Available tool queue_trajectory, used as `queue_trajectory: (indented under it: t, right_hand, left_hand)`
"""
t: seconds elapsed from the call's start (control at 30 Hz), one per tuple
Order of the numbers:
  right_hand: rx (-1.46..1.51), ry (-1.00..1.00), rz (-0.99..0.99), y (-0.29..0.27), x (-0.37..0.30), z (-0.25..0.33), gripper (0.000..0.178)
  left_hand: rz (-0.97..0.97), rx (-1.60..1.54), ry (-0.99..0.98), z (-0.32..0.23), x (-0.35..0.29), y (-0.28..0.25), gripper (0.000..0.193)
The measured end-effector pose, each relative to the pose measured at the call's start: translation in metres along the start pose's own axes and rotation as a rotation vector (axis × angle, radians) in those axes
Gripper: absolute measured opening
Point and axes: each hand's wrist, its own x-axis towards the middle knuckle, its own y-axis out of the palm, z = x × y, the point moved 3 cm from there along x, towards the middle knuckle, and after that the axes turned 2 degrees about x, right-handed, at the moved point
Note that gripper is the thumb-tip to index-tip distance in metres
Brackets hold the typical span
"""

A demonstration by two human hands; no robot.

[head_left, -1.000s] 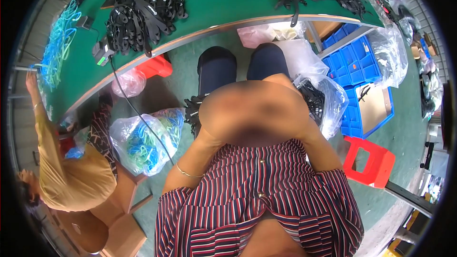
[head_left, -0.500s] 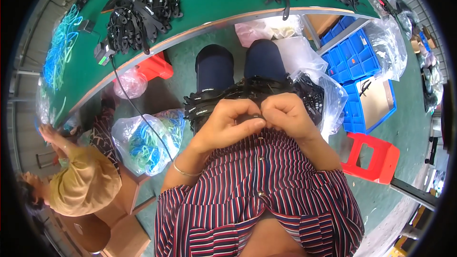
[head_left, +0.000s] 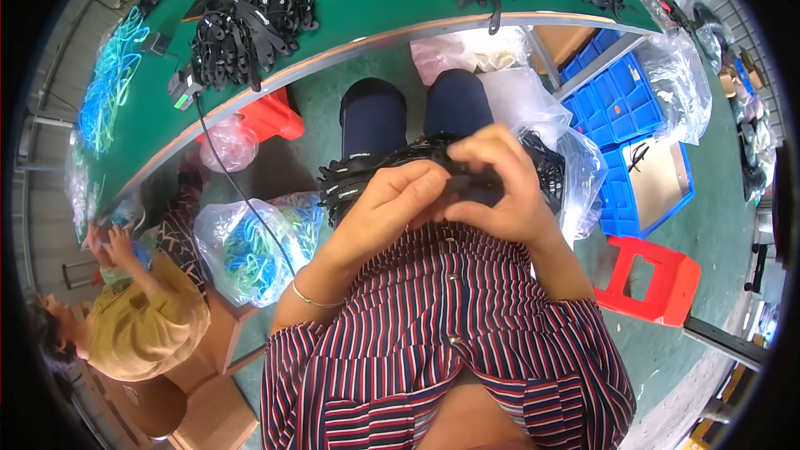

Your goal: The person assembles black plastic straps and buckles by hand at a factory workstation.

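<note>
A heap of black straps (head_left: pixel 343 187) lies across my lap, with small light markings on some of them. My left hand (head_left: pixel 398 200) is closed, thumb pressed against the fingers, on a black strap (head_left: pixel 456 184) whose short end shows between my hands. Facing it, my right hand (head_left: pixel 507 190) has its thumb and curled fingers spread apart around that end. Whether its fingertips touch the strap is hard to see. The far parts of the strap are hidden by my hands and blend into the heap.
A green table (head_left: pixel 358 4) ahead carries piles of black straps (head_left: pixel 250 25) and blue-green cords (head_left: pixel 112 75). Blue crates (head_left: pixel 612 108) and a red stool (head_left: pixel 654 283) stand at right. A bag of cords (head_left: pixel 258 250) sits at left, near a co-worker in a mustard top (head_left: pixel 150 321).
My right hand has gone from a closed pinch to spread fingers, reaching slightly forward. My left hand has turned a little, thumb now pointing up. The co-worker's hands have moved lower and closer together.
</note>
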Motion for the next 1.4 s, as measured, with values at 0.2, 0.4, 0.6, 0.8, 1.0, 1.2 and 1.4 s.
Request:
queue_trajectory:
  t: [0.2, 0.4, 0.6, 0.8, 1.0, 1.2, 1.4]
  right_hand:
    - [-0.009, -0.074, 0.055, -0.004, -0.001, -0.010, 0.032]
    - [0.293, 0.258, -0.018, -0.001, -0.006, -0.013, 0.026]
    - [-0.129, 0.141, 0.099, -0.035, 0.007, -0.010, 0.025]
    - [-0.166, 0.203, 0.102, -0.048, 0.005, -0.028, 0.023]
    - [-0.246, 0.327, 0.370, -0.039, -0.031, -0.092, 0.024]
    - [-0.288, 0.301, 0.387, -0.035, -0.018, -0.113, 0.025]
    - [-0.290, 0.323, -0.087, -0.100, 0.080, -0.157, 0.009]
  left_hand:
    - [0.053, 0.071, 0.007, -0.008, 0.003, -0.002, 0.028]
    - [0.121, 0.037, -0.085, -0.010, 0.005, -0.009, 0.023]
    - [0.137, 0.579, 0.043, -0.044, 0.012, -0.029, 0.023]
    - [0.070, 0.776, 0.030, -0.044, 0.002, -0.065, 0.025]
    - [-0.047, 0.993, -0.113, 0.040, -0.007, -0.130, 0.025]
    - [-0.269, 1.150, -0.111, 0.061, -0.021, -0.135, 0.028]
    - [-0.372, 1.188, 0.025, 0.033, 0.007, -0.130, 0.027]
